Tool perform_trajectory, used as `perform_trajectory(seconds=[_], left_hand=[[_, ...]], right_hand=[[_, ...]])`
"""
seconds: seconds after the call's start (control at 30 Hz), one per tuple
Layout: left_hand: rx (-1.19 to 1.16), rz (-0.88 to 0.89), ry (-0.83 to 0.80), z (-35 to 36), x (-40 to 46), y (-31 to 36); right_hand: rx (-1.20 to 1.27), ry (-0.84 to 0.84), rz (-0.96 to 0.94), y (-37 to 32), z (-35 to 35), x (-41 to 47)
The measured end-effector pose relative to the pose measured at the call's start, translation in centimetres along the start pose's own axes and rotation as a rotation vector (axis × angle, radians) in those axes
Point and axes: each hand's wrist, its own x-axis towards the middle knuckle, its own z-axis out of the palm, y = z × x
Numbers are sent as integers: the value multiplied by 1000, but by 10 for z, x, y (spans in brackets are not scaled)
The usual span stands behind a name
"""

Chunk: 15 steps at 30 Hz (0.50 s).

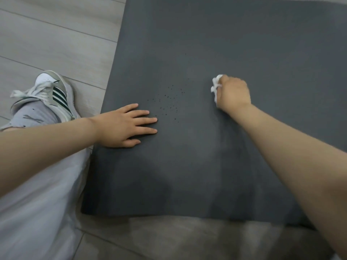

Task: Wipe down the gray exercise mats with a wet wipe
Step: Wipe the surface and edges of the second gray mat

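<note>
**Mid-wipe, with the speckled patch not yet reached**

The gray mat (206, 44) lies flat on the floor under both my hands, its near edge just below my forearms and its left edge running up past my left wrist. I have the wet wipe (215, 86) bunched up in my right hand (233, 94); my fingers are curled round it in a fist, white folds poking out on the thumb side, and the wad is pressed down on the mat's surface. My left hand (124, 125) lies flat, fingers straight and slightly spread, palm down near the mat's left edge, bracing it.

Between my two hands, closer to my left fingertips, sits a scatter of small dark specks (169, 102). They look untouched, so I judge that patch is left to do. Nearer to me, below my right hand, the mat shows a faint streaky, duller sheen that may be dampness from wiping, though I can't be sure. The far stretch beyond my right hand looks even and gives no clue either way. I see only this one mat, so any others remain.

Left of the mat are the pale floorboards (47, 34), my sneaker (56, 94) and my gray trouser leg (37, 184).
</note>
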Motion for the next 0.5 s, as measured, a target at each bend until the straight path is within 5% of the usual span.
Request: perform_trajectory(seconds=[0.07, 0.13, 0.2, 0.3, 0.4, 0.5], left_hand=[[16, 2, -7, 0, 0, 0], [18, 0, -10, -1, -1, -1], [10, 1, -13, -2, -1, -1], [9, 6, 11, 2, -2, -1], [6, 25, 73, 12, 1, -2], [-8, 47, 87, 16, 1, -5]], right_hand=[[166, 4, -254, -5, 3, -64], [226, -179, -585, 1, -11, -153], [119, -332, -942, 15, -24, -226], [-60, -307, -1311, 39, -15, -237], [35, -246, -1146, 24, -21, -137], [-93, -180, -649, 31, -22, -11]])
